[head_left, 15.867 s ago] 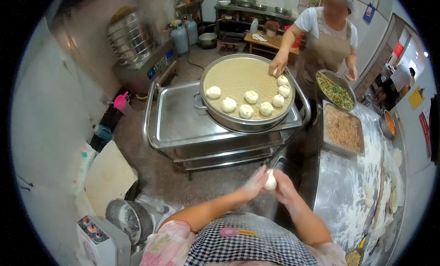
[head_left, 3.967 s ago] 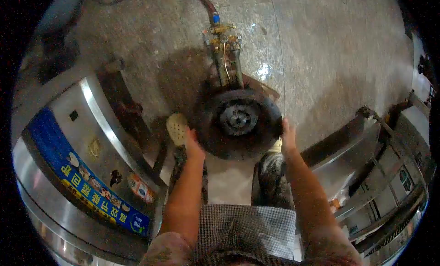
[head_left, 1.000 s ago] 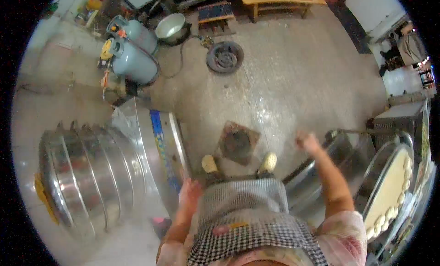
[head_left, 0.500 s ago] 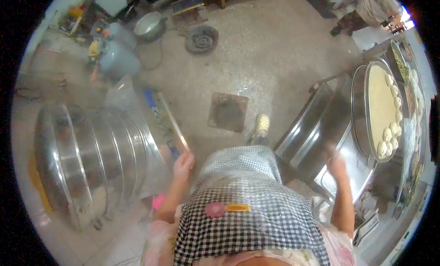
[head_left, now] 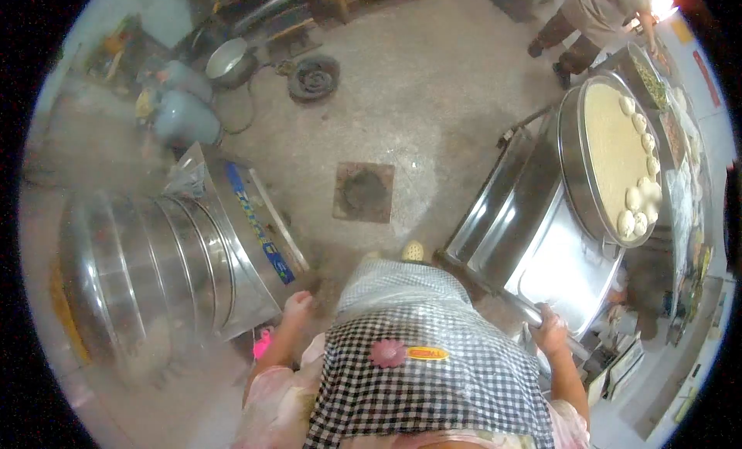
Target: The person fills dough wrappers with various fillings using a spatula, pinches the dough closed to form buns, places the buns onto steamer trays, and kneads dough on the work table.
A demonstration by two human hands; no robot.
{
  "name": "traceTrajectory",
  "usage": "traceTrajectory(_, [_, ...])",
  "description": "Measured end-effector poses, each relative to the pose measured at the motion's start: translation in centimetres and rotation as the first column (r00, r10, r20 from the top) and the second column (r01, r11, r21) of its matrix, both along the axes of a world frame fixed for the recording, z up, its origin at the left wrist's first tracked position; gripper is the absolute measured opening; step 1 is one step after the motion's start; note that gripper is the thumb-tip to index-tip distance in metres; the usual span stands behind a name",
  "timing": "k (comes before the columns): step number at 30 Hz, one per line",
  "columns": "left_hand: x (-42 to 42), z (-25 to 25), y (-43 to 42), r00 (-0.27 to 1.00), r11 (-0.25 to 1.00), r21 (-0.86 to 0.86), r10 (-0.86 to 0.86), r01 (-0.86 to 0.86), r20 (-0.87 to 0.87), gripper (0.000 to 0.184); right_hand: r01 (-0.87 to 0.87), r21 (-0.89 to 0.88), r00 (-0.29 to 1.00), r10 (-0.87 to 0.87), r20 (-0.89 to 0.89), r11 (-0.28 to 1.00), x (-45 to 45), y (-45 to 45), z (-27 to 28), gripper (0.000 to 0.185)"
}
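My right hand [head_left: 551,331] is closed round the tubular rail of a steel cart [head_left: 556,256] at the lower right. My left hand [head_left: 297,304] hangs near the front corner of the steamer base, its fingers curled in and nothing visible in them. On the cart stands a large round steamer tray [head_left: 614,155] with a pale liner. Several white filled buns [head_left: 634,222] lie along its right side.
Stacked steel steamers [head_left: 147,263] stand at the left on a metal base [head_left: 255,271]. Gas cylinders [head_left: 185,117], a pot [head_left: 230,61] and a burner [head_left: 314,78] are farther off. Another person [head_left: 599,16] stands behind the cart. A dark square plate [head_left: 363,192] lies in the floor.
The view has turned from the floor burner toward the cart, which now appears closer. My right hand has come down onto the cart rail, and my left hand has moved slightly lower.
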State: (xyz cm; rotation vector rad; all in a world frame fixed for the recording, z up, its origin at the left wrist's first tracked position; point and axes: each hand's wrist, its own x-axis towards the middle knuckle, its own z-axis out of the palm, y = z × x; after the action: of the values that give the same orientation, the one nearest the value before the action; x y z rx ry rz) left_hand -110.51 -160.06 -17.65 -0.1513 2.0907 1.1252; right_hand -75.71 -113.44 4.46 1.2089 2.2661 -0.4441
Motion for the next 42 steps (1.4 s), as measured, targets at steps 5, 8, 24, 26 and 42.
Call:
traceTrajectory(5, [1.1, -1.8, 2.9, 0.972, 0.991, -0.048, -0.114, 0.126, 0.205, 0.04, -0.025, -0.038, 0.996, 0.028, 0.087, 0.999, -0.8, 0.4, 0.4, 0.047])
traceTrajectory(8, [2.9, 0.7, 4.9, 0.954, 0.996, -0.056, -0.051, 0.071, 0.297, 0.04, -0.066, -0.083, 0.998, 0.066, 0.002, 0.994, -0.6, 0.8, 0.1, 0.046])
traceTrajectory(24, [1.3, 2.4, 5.7, 0.984, 0.996, -0.084, 0.033, -0.018, 0.177, 0.029, -0.104, -0.17, 0.995, 0.105, -0.002, 0.98, 1.8, 1.7, -1.3, 0.047])
traceTrajectory(26, [-0.2, 2.7, 7.0, 0.992, 0.997, -0.076, 0.03, -0.02, 0.123, 0.03, -0.04, -0.211, 0.998, 0.048, 0.033, 0.977, 0.5, 1.7, -0.3, 0.049])
traceTrajectory(42, [0.0, 4.0, 7.5, 0.907, 0.892, -0.201, -0.363, 0.404, 0.211, 0.04, -0.136, -0.052, 0.982, 0.127, -0.142, 0.989, 2.1, 1.1, -1.7, 0.051])
